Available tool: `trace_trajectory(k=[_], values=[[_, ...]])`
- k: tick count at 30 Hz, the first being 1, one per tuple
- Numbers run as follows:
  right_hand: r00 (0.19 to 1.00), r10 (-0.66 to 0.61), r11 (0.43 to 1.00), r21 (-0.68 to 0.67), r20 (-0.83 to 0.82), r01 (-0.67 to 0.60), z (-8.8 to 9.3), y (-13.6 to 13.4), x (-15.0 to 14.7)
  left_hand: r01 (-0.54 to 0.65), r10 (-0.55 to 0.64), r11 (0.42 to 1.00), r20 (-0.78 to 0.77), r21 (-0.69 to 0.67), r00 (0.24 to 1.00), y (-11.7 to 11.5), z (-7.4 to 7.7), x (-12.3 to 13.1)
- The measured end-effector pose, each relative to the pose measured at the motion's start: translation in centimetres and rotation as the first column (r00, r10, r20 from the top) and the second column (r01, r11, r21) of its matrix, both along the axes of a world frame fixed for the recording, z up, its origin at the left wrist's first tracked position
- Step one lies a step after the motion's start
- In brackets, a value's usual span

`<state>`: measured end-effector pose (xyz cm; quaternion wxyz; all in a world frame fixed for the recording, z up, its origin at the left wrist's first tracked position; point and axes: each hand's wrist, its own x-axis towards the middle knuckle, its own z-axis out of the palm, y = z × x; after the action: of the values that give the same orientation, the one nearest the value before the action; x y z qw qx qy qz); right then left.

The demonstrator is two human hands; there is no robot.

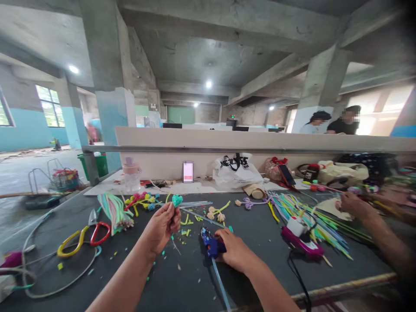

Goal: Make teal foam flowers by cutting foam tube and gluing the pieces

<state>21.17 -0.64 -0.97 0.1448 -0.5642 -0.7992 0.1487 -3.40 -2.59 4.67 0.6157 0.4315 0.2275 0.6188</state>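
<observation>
Just left of the frame's centre, the left hand [165, 222] pinches a teal flower [177, 200] between thumb and fingers, its head pointing up. At lower centre, the right hand [234, 252] is closed round a blue glue gun [212, 247]; its nozzle end points up the frame, and a pale glue stick [220, 281] continues its long axis down and slightly right. Farther out, at middle left, stands a pink-lidded bottle [131, 175], its contents unclear. Right of upper centre, a white bag [236, 172] hides its contents; at far left, a wire basket [65, 178] holds blurred reddish things.
</observation>
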Motion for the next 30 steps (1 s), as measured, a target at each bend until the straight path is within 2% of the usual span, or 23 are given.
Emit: trace_trajectory(k=[3,5,8,11,12,13,14,15,16,18,21,24,27,30], values=[[0.998,0.023,0.998,-0.057,-0.053,-0.026,0.9,0.0,0.7,-0.127,0.127,0.992,-0.003,0.019,0.992,-1.7,-0.5,-0.2],[0.993,0.028,0.999,-0.037,-0.118,-0.033,1.9,-0.5,0.2,-0.215,0.215,0.976,-0.007,0.019,0.976,-2.9,-1.2,-0.1],[0.96,0.057,0.998,0.043,-0.273,-0.047,3.3,-1.9,-2.6,-0.315,0.315,0.949,-0.019,0.011,0.949,-4.6,-2.4,0.3],[0.893,0.146,0.989,0.047,-0.425,-0.139,4.0,-3.5,-6.7,-0.37,0.37,0.929,-0.04,0.01,0.928,-6.0,-3.4,0.5],[0.847,0.188,0.98,0.038,-0.497,-0.195,4.1,-3.9,-8.0,-0.387,0.387,0.922,-0.057,0.017,0.92,-6.2,-3.7,0.5],[0.696,0.233,0.947,-0.004,-0.68,-0.321,4.1,-4.3,-9.2,-0.406,0.406,0.914,-0.077,0.023,0.91,-6.4,-4.1,0.4],[0.552,0.243,0.899,-0.028,-0.798,-0.436,4.0,-4.7,-10.2,-0.427,0.427,0.904,-0.097,0.027,0.899,-6.4,-4.5,0.4],[0.443,0.226,0.851,-0.045,-0.868,-0.523,3.8,-4.9,-11.0,-0.45,0.45,0.892,-0.112,0.025,0.886,-6.4,-4.9,0.3],[0.359,0.191,0.81,-0.06,-0.913,-0.584,3.6,-5.1,-11.7,-0.474,0.472,0.881,-0.123,0.016,0.873,-6.3,-5.4,0.2],[0.271,0.117,0.772,-0.085,-0.955,-0.631,2.9,-5.2,-12.5,-0.51,0.504,0.86,-0.118,-0.02,0.855,-6.1,-6.6,0.0],[0.265,0.063,0.791,-0.114,-0.962,-0.602,1.5,-4.9,-12.9,-0.534,0.531,0.841,-0.055,-0.083,0.845,-5.8,-8.4,0.0],[0.334,0.146,0.841,-0.061,-0.931,-0.538,0.3,-4.6,-12.7,-0.514,0.52,0.848,0.016,-0.133,0.854,-5.9,-9.7,0.4],[0.374,0.235,0.89,0.044,-0.897,-0.453,0.0,-4.8,-12.3,-0.477,0.488,0.868,0.051,-0.14,0.872,-6.3,-10.4,0.8],[0.368,0.273,0.913,0.119,-0.889,-0.39,0.4,-5.5,-12.2,-0.424,0.435,0.897,0.074,-0.125,0.898,-6.6,-10.4,0.8]])
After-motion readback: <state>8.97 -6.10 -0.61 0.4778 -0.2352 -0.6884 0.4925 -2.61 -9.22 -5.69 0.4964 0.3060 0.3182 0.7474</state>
